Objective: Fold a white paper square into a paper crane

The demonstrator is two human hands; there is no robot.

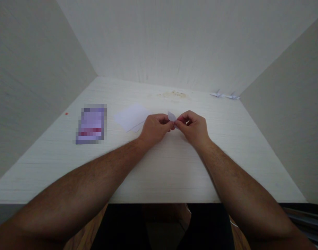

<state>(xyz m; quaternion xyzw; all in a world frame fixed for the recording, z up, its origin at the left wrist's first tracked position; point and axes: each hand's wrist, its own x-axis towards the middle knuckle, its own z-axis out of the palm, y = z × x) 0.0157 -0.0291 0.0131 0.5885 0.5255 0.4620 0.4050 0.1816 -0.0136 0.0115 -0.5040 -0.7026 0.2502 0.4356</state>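
Note:
A small folded piece of white paper (171,116) is held between both hands above the middle of the table. My left hand (158,127) pinches it from the left, and my right hand (192,126) pinches its right side with thumb and forefinger. The fingertips of the two hands nearly meet and cover the paper's lower part. Left of my left hand, several white paper sheets (131,116) lie loosely stacked, partly hidden by that hand.
Two folded white paper figures (218,94) stand at the back right of the white table (161,173). A blurred purple item (92,121) lies at the left, with a small red spot (66,113) beyond it. Walls enclose the back and both sides.

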